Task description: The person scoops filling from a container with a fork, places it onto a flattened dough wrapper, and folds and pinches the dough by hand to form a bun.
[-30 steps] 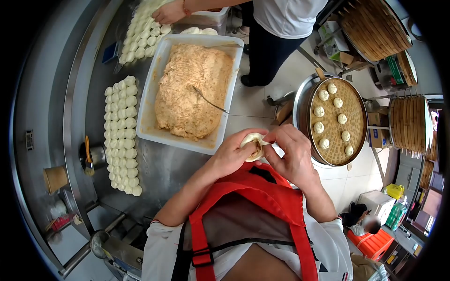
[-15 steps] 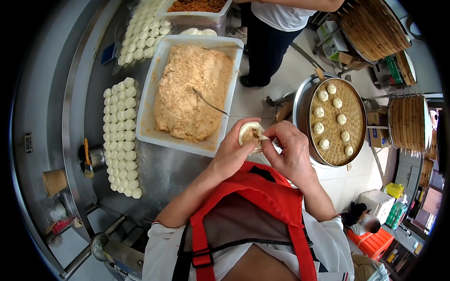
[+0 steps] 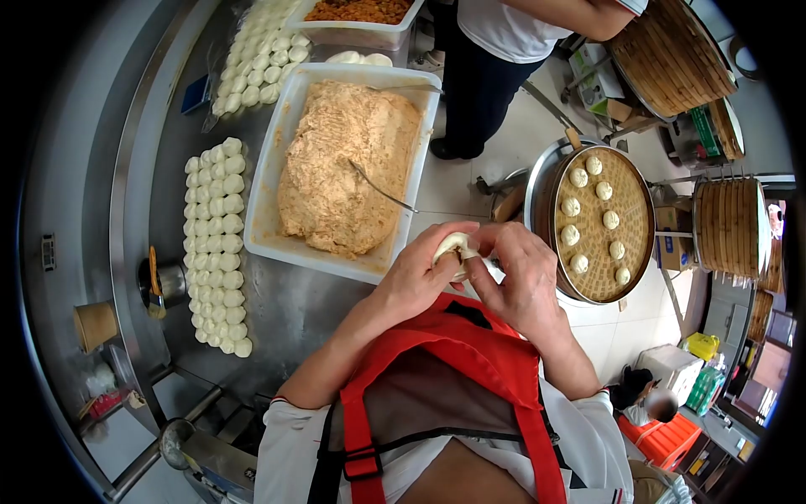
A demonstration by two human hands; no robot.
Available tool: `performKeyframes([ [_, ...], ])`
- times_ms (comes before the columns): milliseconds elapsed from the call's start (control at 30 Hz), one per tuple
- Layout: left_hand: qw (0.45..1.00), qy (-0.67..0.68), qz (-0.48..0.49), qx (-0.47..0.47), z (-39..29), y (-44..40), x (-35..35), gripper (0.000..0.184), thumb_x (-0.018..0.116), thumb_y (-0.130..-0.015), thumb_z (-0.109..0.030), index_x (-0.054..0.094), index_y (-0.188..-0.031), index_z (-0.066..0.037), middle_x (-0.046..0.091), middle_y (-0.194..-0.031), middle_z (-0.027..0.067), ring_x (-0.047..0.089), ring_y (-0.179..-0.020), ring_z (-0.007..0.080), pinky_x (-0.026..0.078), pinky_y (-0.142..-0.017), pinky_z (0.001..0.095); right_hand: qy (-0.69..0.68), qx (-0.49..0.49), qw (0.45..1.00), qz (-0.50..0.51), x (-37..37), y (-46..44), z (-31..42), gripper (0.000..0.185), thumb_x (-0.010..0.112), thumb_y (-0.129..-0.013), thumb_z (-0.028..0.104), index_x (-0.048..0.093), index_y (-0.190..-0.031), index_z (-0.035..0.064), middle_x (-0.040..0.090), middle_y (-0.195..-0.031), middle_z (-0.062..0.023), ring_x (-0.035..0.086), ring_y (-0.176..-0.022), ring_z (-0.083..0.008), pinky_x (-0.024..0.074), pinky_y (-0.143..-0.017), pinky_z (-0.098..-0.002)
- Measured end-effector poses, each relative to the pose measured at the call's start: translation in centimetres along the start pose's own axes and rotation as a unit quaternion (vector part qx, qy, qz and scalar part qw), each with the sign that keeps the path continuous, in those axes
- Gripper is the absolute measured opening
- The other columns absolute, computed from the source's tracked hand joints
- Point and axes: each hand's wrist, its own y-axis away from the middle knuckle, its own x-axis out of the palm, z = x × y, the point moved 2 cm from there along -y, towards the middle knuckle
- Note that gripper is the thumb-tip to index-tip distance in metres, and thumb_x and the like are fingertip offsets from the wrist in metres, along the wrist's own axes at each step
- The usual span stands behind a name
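Note:
Cupped in my left hand [image 3: 420, 269] is a bun [image 3: 453, 245], a white dough wrapper around filling, held in front of my chest. With its fingertips, my right hand [image 3: 516, 273] pinches the wrapper's edge. My fingers cover much of the bun, and only a little of the opening shows. Just beyond my left hand stands a white tub [image 3: 267, 197] heaped with pale orange minced filling [image 3: 344, 160], a thin metal utensil [image 3: 382, 186] stuck in it. To the right of my hands, a round steamer [image 3: 617, 235] holds several pleated buns.
Dough pieces [image 3: 216, 252] lie in rows on the steel table [image 3: 285, 307], with more [image 3: 256, 63] farther back. A second tub [image 3: 353, 34] holds reddish filling. A co-worker [image 3: 483, 76] stands beyond it. Bamboo steamers [image 3: 730, 223] are stacked at right; a brush [image 3: 155, 286] is at left.
The wrapper's opening has narrowed and turned, with my fingers closer around it. My right hand still pinches the edge. The co-worker's arm has shifted slightly right.

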Motion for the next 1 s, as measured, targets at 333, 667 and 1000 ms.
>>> performKeyframes([
  [333, 0.995, 0.08, -0.05, 0.003, -0.9, -0.2, -0.7, 0.045, 0.043, -0.093, -0.005, 0.048, -0.137, -0.001, 0.057, -0.129, 0.009, 0.054, -0.119, 0.0164, 0.043, -0.102, 0.0291, -0.039, 0.033, 0.999, -0.004, 1.1, 0.0, -0.9, 0.019, 0.07, -0.073, 0.0, 0.063, -0.09, 0.0023, 0.06, -0.079, -0.0111, 0.062, -0.072, -0.03, 0.0505, -0.063, -0.04],
  [667, 0.997, 0.03, -0.07, 0.021, 0.0, -0.3, 0.7, 0.045, 0.036, -0.092, 0.004, 0.051, -0.133, 0.001, 0.06, -0.122, 0.011, 0.058, -0.113, 0.0164, 0.047, -0.098, 0.0294, 0.02, -0.02, 0.999, -0.014, 0.6, -0.7, -0.2, 0.021, 0.073, -0.073, 0.0, 0.064, -0.093, 0.0017, 0.062, -0.076, -0.0093, 0.061, -0.064, -0.0263, 0.0497, -0.057, -0.0358],
  [1000, 0.996, -0.085, 0.001, -0.022, -1.0, -0.6, -0.6, 0.047, 0.038, -0.091, -0.002, 0.051, -0.136, 0.0, 0.059, -0.13, 0.0133, 0.057, -0.117, 0.0202, 0.045, -0.101, 0.0308, 0.02, -0.014, 1.0, 0.01, 0.1, -0.6, 0.2, 0.021, 0.073, -0.073, 0.001, 0.064, -0.092, 0.0029, 0.061, -0.082, -0.0116, 0.064, -0.077, -0.0305, 0.0522, -0.066, -0.0402],
])
